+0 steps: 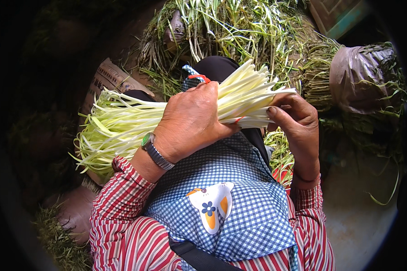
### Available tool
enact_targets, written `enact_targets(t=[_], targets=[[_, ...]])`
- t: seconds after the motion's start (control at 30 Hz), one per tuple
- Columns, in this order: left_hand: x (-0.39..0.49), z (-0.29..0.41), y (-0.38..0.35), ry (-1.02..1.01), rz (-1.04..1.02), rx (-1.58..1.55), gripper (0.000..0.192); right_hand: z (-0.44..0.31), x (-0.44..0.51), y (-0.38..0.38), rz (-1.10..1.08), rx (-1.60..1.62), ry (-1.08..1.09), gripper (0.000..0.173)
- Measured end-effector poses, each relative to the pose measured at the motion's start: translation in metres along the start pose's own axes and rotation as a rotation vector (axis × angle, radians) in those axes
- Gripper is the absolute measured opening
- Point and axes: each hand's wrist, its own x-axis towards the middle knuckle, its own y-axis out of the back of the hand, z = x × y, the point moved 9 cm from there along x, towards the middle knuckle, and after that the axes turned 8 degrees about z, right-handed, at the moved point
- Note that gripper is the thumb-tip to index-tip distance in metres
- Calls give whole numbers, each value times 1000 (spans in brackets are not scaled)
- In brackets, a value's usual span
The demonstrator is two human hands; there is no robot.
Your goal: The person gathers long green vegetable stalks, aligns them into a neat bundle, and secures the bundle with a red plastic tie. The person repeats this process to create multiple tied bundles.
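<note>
A bundle of pale yellow-white leafy stalks (122, 118), like blanched chives, lies across my lap above a blue checked apron (254, 210). My left hand (193, 118) is closed around the bundle near its thicker white ends, and a watch sits on that wrist. A red tie (199, 78) shows at the top of this hand, and a bit of red shows at the bundle's lower edge. My right hand (291, 115) pinches stalk ends at the bundle's right tip between thumb and fingers. The underside of the bundle is hidden.
A large heap of green and dried leafy stalks (237, 30) lies beyond my knees. To the right is a bundle wrapped in greyish plastic (359, 79). Printed cardboard (118, 78) lies at the left. Another wrapped bundle (73, 210) is at the lower left.
</note>
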Motion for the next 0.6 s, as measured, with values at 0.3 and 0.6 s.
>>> enact_targets(t=[0.3, 0.6], targets=[[-2, 1, 1, -57, 88, -2, 60, -36, -16, 17, 131, -422, 224, 18], [-4, 0, -1, -81, 139, -7, 67, -57, -50, -44, -83, -569, 435, 39]])
